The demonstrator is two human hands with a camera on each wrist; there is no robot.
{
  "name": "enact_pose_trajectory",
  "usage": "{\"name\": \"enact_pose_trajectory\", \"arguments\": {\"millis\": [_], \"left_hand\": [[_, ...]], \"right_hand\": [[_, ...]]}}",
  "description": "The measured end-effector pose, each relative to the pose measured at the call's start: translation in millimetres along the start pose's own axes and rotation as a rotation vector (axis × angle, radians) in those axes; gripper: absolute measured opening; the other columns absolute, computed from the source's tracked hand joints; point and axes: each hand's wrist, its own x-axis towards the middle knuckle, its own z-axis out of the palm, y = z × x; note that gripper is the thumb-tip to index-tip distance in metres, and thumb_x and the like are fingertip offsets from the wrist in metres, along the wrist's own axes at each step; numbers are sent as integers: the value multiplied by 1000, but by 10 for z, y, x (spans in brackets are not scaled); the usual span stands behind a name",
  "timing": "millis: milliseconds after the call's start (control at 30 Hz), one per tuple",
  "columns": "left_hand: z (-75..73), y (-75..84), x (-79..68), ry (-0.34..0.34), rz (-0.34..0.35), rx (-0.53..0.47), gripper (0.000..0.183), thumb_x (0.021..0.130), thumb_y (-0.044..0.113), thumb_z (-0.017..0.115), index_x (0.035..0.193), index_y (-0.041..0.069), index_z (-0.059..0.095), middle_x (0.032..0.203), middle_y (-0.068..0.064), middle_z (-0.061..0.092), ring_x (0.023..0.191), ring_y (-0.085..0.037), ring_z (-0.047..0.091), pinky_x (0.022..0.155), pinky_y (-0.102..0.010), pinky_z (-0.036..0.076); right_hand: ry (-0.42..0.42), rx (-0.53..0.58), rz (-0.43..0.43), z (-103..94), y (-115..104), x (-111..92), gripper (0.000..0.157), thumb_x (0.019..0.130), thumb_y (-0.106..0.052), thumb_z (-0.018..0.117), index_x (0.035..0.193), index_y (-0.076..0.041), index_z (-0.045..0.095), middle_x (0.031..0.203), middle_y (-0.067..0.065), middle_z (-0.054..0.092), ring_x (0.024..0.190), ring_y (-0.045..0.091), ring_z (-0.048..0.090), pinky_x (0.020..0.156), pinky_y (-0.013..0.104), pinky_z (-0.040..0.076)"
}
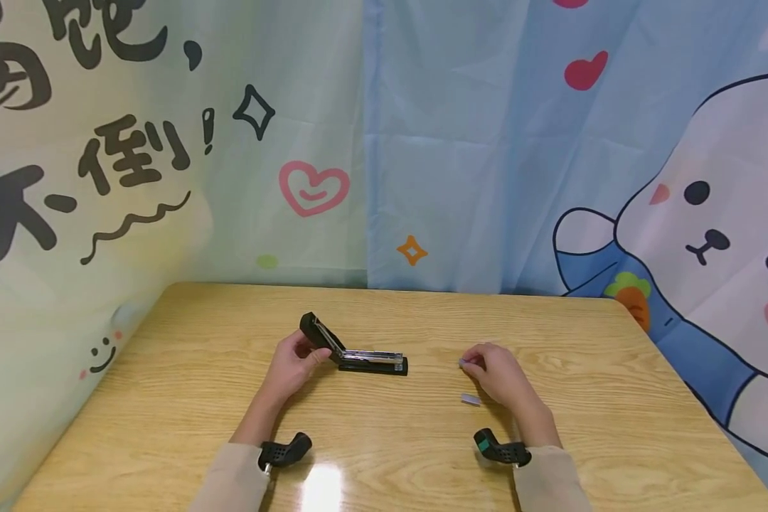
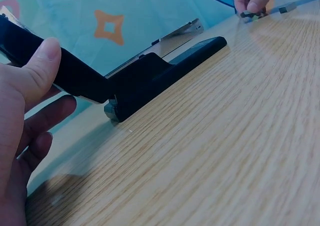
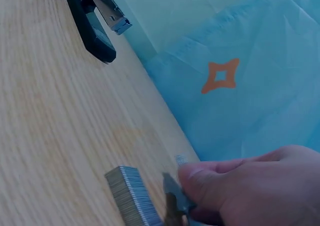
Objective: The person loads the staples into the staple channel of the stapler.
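Observation:
A black stapler (image 1: 372, 368) rests on the table, its top arm swung up and its metal staple channel exposed. My left hand (image 1: 294, 366) holds the raised arm near the hinge; in the left wrist view the thumb (image 2: 45, 61) lies along the arm's side. To the right of the stapler and apart from it, my right hand (image 1: 496, 373) pinches a small strip of staples (image 1: 462, 363) just over the tabletop, mostly covered by the fingers. A second strip of staples (image 3: 132, 196) lies on the table close by that hand.
The wooden table (image 1: 384, 434) ends at the back against a printed curtain (image 1: 441, 142). Each wrist wears a black camera band (image 1: 284, 451), below the beige sleeves.

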Motion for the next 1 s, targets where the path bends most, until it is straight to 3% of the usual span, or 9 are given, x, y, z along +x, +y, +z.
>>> {"name": "enact_pose_trajectory", "arguments": {"millis": [133, 267, 800, 1000], "left_hand": [[-31, 153, -39, -22, -16, -1, 20, 82, 7, 72, 98, -2, 64, 89, -16, 67, 80, -14, 59, 73, -24, 49], [-52, 319, -81, -36, 14, -11, 19, 82, 5, 71, 98, -4, 64, 90, -18, 68, 80, -12, 59, 72, -25, 49], [-53, 318, -54, -23, 3, -19, 20, 81, 4, 73, 97, -3, 64, 88, -21, 70, 77, -16, 60, 68, -24, 48], [-54, 330, -56, -31, -14, -33, 21, 81, 3, 73, 98, -4, 63, 88, -22, 71, 76, -16, 61, 67, -24, 48]], "right_hand": [[49, 15, -4, 55, -46, 8, 13, 91, -15, 63, 101, -8, 68, 90, 4, 63, 80, 16, 56, 73, 35, 47], [90, 25, -54, 108, -123, 25, 21, 92, -14, 61, 111, -6, 67, 91, 5, 61, 80, 16, 55, 72, 35, 47], [153, 108, -132, 221, -409, 73, 21, 93, -13, 60, 113, -6, 65, 99, 6, 63, 87, 18, 59, 77, 36, 50], [157, 183, -110, 287, -498, 83, 22, 94, -15, 60, 113, -8, 65, 102, 5, 65, 91, 17, 61, 80, 36, 51]]}}
